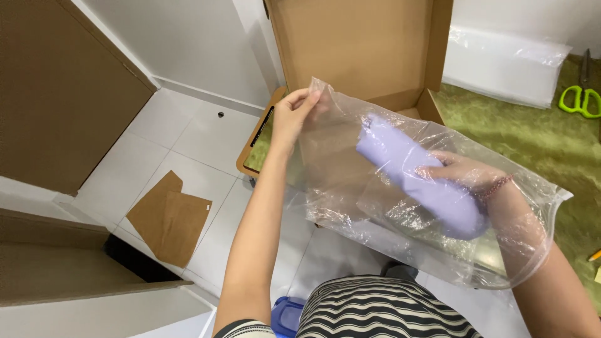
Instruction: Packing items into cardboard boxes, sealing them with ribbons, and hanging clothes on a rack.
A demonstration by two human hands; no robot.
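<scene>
Inside the thin, crinkled clear plastic bag (400,206), the right hand (460,172) has its fingers curled around one smooth, rolled lilac cloth bundle (419,178), seen only through the film. The left hand (294,116) pinches the bag's far left edge between thumb and fingertips. Behind stands one open brown cardboard box (357,44), its base hidden. At far right, green-handled scissors (579,100) are cut off by the frame.

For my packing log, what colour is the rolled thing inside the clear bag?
Pale lilac roll, seen in the head view.
</scene>
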